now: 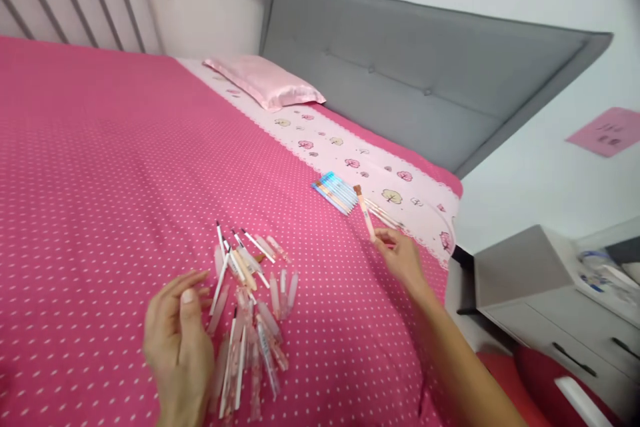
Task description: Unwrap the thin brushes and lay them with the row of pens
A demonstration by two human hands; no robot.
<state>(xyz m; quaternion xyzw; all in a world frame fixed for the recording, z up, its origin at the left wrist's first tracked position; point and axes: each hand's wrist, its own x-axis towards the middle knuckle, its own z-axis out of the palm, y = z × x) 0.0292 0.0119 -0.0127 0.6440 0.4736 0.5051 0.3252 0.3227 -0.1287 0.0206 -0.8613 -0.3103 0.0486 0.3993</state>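
My right hand (399, 255) pinches the lower end of a cream pen (365, 215) with a brown, shaped top, holding it tilted above the bed. Just beyond it, a row of blue pens (336, 193) lies side by side, and several thin pale pens (383, 212) rest to the right of that row. My left hand (180, 333), fingers loosely curled and apart with nothing visible in them, is at the left edge of a loose pile of pens (255, 340). The pile mixes pink, clear and white pens, some dark-tipped, pointing various ways.
Pink dotted bedding (125, 200) spreads beneath everything. A pink pillow (265, 80) lies by the grey headboard (400, 73). On the right stand a grey bedside cabinet (530, 280) with items on top and a red object (545, 380) in front of it.
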